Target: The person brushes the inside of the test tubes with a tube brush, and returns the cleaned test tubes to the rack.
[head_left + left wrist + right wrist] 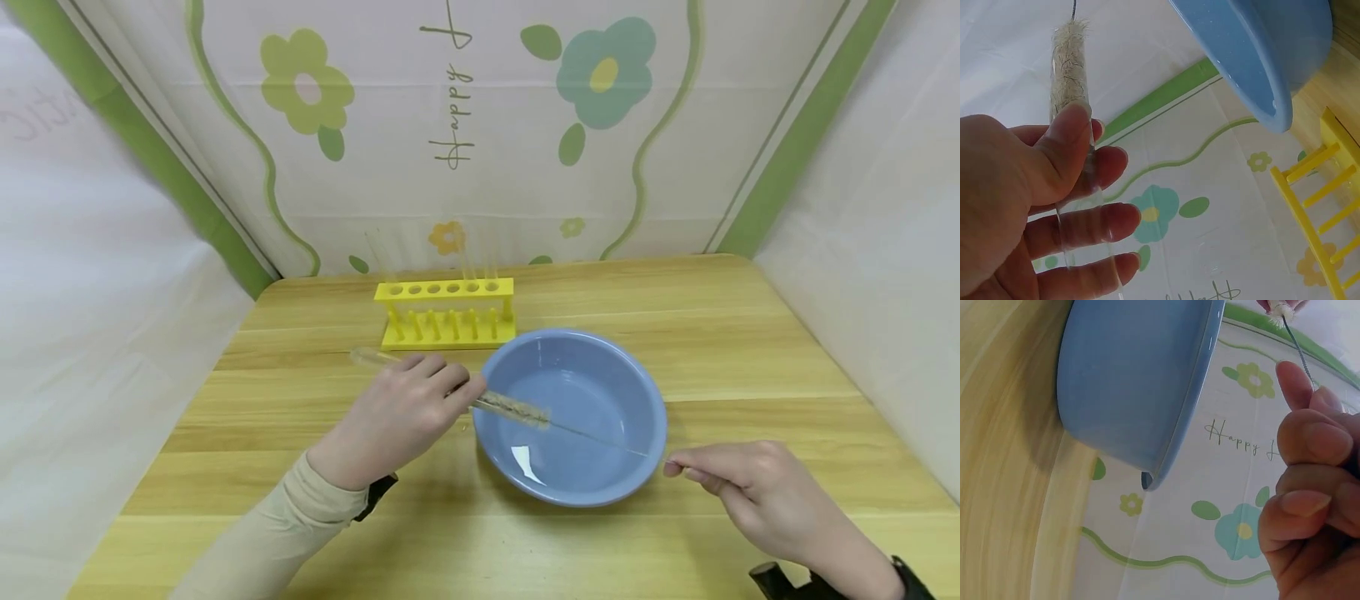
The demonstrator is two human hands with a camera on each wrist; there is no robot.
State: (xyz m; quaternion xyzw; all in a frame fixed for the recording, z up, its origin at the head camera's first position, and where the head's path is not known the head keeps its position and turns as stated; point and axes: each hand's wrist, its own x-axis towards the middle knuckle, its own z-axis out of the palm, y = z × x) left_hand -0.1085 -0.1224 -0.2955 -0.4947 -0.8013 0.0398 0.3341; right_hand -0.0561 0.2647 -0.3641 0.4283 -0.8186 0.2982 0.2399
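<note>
My left hand [408,408] grips a clear glass test tube [1088,215], tilted above the left side of a blue basin [577,392]. Inside the tube's mouth end sits the pale bristle head of a test tube brush [1069,65], with a few bristles sticking out past the rim. The brush's thin twisted wire handle [1297,347] runs across over the basin to my right hand [757,492]. There the right thumb and forefinger pinch the wire just beyond the basin's right rim, the other fingers curled in.
Behind the left hand stands a yellow test tube rack [450,312] holding several clear tubes. The basin rests on the wooden table [750,350], with light reflecting off its inside. White patterned cloth [480,167] encloses the back and sides.
</note>
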